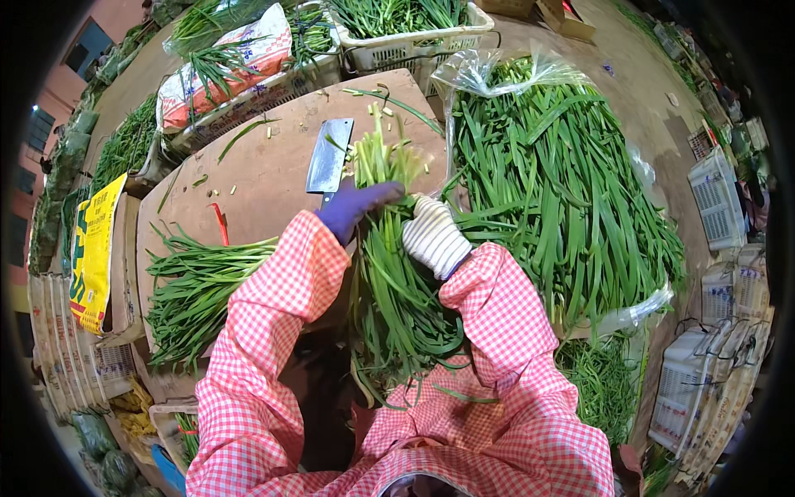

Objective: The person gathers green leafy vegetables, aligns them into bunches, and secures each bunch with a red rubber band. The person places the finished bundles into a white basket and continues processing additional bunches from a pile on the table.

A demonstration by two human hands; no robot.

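Across the pale stems of a bunch of long flat-leaved greens (pixel 397 286) lies my left hand (pixel 356 211), in a purple glove, its fingers wrapped over the top. My right hand (pixel 435 234), in a white striped glove, grips the same bunch from the right side. The stem ends point away from me and are a little blurred; the leaves hang toward my lap. Just beyond my left hand, a cleaver (pixel 330 156) rests flat on the brown board (pixel 240 170). Another bunch of greens (pixel 195 290) lies at the board's left, beside a red strip (pixel 221 224).
A large clear plastic bag (pixel 476 79) full of greens stands at the right. White crates (pixel 406 54) of greens line the far side, with a white-and-orange sack (pixel 248 62) on one. Cut stem bits are scattered over the board. A yellow package (pixel 98 248) hangs left; stacked crates (pixel 716 199) stand far right.
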